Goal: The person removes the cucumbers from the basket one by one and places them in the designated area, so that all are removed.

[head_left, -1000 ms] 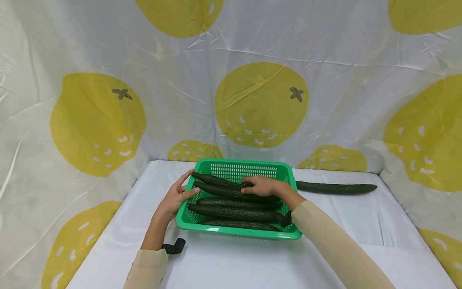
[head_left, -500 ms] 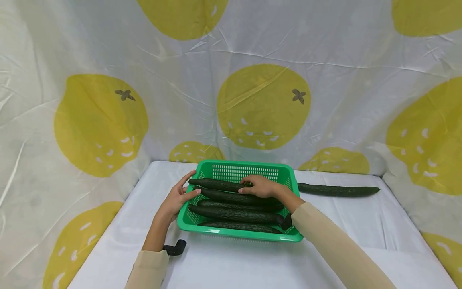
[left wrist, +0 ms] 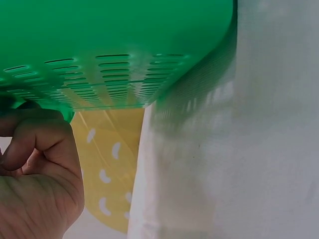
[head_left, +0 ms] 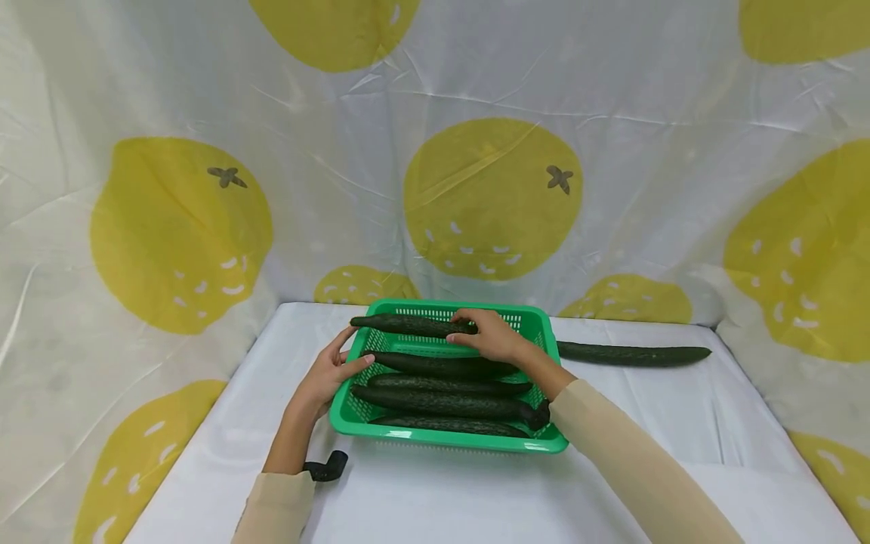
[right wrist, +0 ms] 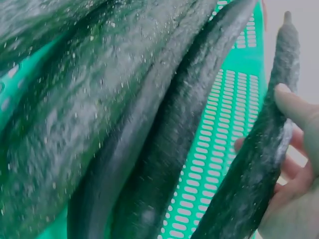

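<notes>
A green basket (head_left: 445,440) sits on the white counter (head_left: 435,491), four cucumbers (head_left: 442,404) lying lengthwise inside. The left hand (head_left: 326,374) holds the basket's left rim, fingers curled round it. Farther back, the right hand (head_left: 491,338) has its grip closed round a fifth cucumber (head_left: 401,325), lifted above the basket's far side. Another cucumber (head_left: 632,353) lies on the counter right of the basket.

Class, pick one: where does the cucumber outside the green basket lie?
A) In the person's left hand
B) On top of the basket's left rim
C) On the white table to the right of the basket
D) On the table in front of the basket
C: the lone cucumber lies flat on the white table, right of the green basket.
</notes>
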Available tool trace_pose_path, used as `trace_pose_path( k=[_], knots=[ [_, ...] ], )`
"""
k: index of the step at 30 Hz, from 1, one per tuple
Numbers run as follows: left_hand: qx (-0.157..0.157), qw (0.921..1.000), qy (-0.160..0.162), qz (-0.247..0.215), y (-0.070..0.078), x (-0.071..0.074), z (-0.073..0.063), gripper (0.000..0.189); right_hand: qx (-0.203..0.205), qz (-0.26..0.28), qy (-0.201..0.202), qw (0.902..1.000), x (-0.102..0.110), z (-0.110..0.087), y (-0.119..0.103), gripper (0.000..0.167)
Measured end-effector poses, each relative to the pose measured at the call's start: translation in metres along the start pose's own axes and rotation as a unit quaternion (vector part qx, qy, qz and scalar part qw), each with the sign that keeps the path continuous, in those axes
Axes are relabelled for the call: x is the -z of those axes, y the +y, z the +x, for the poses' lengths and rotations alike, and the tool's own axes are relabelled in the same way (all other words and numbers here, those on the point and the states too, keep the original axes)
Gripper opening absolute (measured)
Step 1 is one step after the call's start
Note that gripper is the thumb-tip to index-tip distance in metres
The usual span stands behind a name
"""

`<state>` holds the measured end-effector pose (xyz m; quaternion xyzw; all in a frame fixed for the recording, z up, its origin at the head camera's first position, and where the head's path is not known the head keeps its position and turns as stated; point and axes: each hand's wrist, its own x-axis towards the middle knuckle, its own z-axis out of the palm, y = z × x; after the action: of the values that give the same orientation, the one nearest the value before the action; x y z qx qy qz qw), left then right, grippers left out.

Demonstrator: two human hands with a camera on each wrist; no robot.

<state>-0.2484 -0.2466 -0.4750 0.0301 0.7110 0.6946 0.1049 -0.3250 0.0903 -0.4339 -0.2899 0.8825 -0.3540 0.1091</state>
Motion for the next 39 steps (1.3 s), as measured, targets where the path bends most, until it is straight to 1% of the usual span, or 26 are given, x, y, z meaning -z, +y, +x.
trace_pose_path(
  k=[2, 5, 10, 14, 16, 21, 23, 27, 30, 33, 36, 39],
  knots=[
    [-0.001, 1.0000, -0.003, 0.000, 0.000, 0.000, 0.001, 0.083, -0.002, 0.006, 0.018, 0.9998, 0.004, -0.001, -0.001, 0.051],
    [-0.002, 1.0000, -0.009, -0.001, 0.000, 0.000, 0.002, 0.082, -0.006, 0.009, 0.033, 0.9994, 0.010, -0.005, -0.002, 0.053],
    [-0.001, 0.9999, -0.010, -0.001, 0.000, 0.000, 0.002, 0.082, -0.005, 0.012, 0.045, 0.9989, 0.024, -0.014, -0.010, 0.053],
    [0.002, 1.0000, -0.002, 0.006, 0.002, 0.000, 0.002, 0.082, -0.005, 0.023, 0.051, 0.9984, 0.035, -0.021, -0.021, 0.053],
    [0.003, 1.0000, 0.000, 0.008, 0.003, 0.000, 0.002, 0.082, 0.004, 0.020, 0.059, 0.9981, 0.040, -0.024, -0.024, 0.052],
    [0.001, 1.0000, 0.000, 0.003, 0.004, -0.001, 0.004, 0.080, 0.041, -0.001, 0.087, 0.9953, 0.050, -0.034, -0.028, 0.046],
    [-0.001, 1.0000, -0.001, 0.000, 0.004, -0.002, 0.005, 0.080, 0.053, -0.007, 0.092, 0.9943, 0.054, -0.039, -0.028, 0.043],
    [-0.004, 1.0000, -0.005, -0.002, 0.003, -0.002, 0.007, 0.080, 0.060, -0.015, 0.094, 0.9937, 0.063, -0.051, -0.024, 0.040],
    [-0.006, 1.0000, -0.004, 0.002, 0.004, -0.003, 0.008, 0.081, 0.050, -0.022, 0.095, 0.9940, 0.070, -0.062, -0.020, 0.042],
    [-0.007, 1.0000, -0.001, 0.004, 0.005, -0.004, 0.008, 0.081, 0.034, -0.023, 0.104, 0.9937, 0.076, -0.073, -0.013, 0.046],
    [-0.004, 0.9999, 0.003, 0.012, 0.005, -0.004, 0.004, 0.081, 0.023, -0.022, 0.116, 0.9928, 0.080, -0.084, -0.007, 0.048],
    [0.004, 0.9997, 0.010, 0.022, 0.003, 0.000, -0.004, 0.081, 0.025, -0.014, 0.117, 0.9928, 0.083, -0.093, -0.002, 0.047]
  ],
)
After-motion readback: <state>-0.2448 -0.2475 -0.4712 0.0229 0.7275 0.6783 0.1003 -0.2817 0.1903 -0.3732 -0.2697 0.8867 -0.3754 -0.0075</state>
